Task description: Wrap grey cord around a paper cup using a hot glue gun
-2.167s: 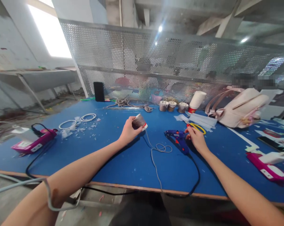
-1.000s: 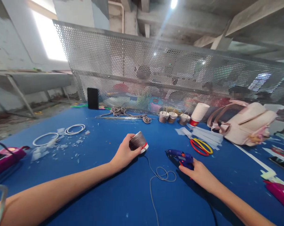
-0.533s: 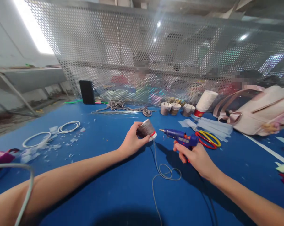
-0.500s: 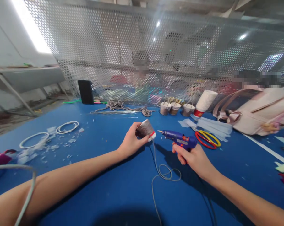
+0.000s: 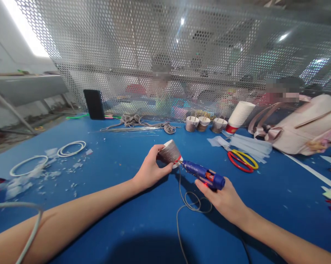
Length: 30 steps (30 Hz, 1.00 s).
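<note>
My left hand point(image 5: 152, 168) grips a paper cup point(image 5: 170, 152) tilted on its side, its wall mostly wrapped in grey cord with a red and white band bare near the base. From the cup a loose grey cord point(image 5: 191, 207) trails down and loops on the blue table. My right hand point(image 5: 222, 198) is closed round a blue hot glue gun point(image 5: 202, 173) with a red light lit. The gun's nozzle is at the red band, close to the cord's edge; whether it touches is too small to tell.
Behind stand several cord-wrapped cups point(image 5: 192, 124) and a stack of paper cups point(image 5: 240, 116). Red and yellow scissors point(image 5: 242, 161) lie by translucent strips point(image 5: 250, 146). A pink bag point(image 5: 305, 124) is at right, white rings point(image 5: 71, 148) at left, a cord bundle point(image 5: 135, 121) behind. Perforated metal panel point(image 5: 113, 51) borders the back.
My right hand has brought the glue gun leftward, its nozzle now at the cup's red band instead of apart from it. My left hand still holds the cup, nearly in place.
</note>
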Tool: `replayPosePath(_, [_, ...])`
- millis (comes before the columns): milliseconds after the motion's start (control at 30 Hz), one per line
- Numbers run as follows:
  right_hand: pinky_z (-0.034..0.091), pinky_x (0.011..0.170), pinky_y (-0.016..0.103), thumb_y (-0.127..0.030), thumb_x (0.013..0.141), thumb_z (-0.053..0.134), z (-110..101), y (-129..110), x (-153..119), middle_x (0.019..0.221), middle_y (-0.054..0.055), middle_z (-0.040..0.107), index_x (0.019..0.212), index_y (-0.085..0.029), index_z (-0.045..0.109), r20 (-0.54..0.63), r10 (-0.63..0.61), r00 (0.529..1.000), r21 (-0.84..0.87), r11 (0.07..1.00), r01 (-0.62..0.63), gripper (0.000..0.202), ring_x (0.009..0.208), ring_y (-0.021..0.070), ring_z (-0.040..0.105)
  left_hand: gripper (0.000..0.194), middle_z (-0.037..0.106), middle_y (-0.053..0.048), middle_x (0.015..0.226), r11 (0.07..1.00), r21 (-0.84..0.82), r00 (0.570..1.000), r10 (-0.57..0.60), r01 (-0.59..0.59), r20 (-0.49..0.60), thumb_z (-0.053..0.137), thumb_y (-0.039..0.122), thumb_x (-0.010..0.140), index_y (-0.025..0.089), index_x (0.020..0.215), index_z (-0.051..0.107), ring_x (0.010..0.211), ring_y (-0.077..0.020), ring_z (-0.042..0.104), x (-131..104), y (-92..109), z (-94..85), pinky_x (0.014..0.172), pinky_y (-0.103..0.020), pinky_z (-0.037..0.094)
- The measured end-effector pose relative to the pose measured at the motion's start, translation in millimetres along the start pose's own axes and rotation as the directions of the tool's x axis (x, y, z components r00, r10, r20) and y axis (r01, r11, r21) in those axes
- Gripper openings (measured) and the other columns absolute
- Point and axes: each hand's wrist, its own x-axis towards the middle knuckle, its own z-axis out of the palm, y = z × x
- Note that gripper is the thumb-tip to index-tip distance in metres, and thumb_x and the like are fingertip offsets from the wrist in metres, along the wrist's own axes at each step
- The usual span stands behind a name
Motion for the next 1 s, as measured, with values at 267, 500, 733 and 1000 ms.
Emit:
replayPosePath(267, [0.035,0.047,0.023,-0.038,0.086,0.054,4.4,4.1,-1.2,0.056,-0.005,0.046,0.070,-0.021,0.047,0.023,-0.032,0.999,-0.007,0.999,0.032,0.024,0.048,0.0100,0.039,0.041,0.057,-0.005,0.100,1.000,0.019,1.000,-0.007,0.007,0.017,0.065,0.024,0.072,0.019,0.107,0.045,0.085,-0.0163,0.058,-1.4,1.0,0.5,0.081,-0.037,0.052])
replayPosePath(500, [0.034,0.046,0.023,-0.033,0.086,0.053,6.5,2.1,-1.2,0.054,-0.005,0.046,0.069,-0.022,0.046,0.003,-0.133,0.991,-0.102,0.986,0.133,0.021,0.046,0.0096,0.040,0.041,0.056,-0.006,0.100,0.999,0.045,1.000,-0.001,0.000,0.026,0.064,0.025,0.073,0.018,0.108,0.044,0.087,-0.0173,0.058,-2.3,-3.9,1.6,0.081,-0.037,0.052])
replayPosePath(733, [0.035,0.044,0.022,-0.033,0.087,0.052,6.8,3.3,-3.4,0.054,-0.005,0.050,0.072,-0.022,0.050,-0.017,-0.193,0.981,-0.166,0.968,0.188,0.019,0.044,0.0096,0.043,0.043,0.057,-0.005,0.101,0.998,0.061,0.999,-0.009,0.007,0.038,0.064,0.023,0.073,0.019,0.110,0.044,0.087,-0.0177,0.059,-2.6,0.2,1.2,0.081,-0.038,0.051])
replayPosePath(1000, [0.037,0.046,0.022,-0.033,0.088,0.052,6.1,5.1,-5.7,0.056,-0.004,0.054,0.076,-0.022,0.051,-0.004,-0.226,0.974,-0.205,0.953,0.221,0.017,0.044,0.0096,0.045,0.042,0.057,-0.004,0.099,0.999,0.024,0.998,-0.029,0.028,0.052,0.065,0.024,0.072,0.020,0.108,0.044,0.085,-0.0172,0.058,-2.9,4.8,-0.3,0.081,-0.037,0.051])
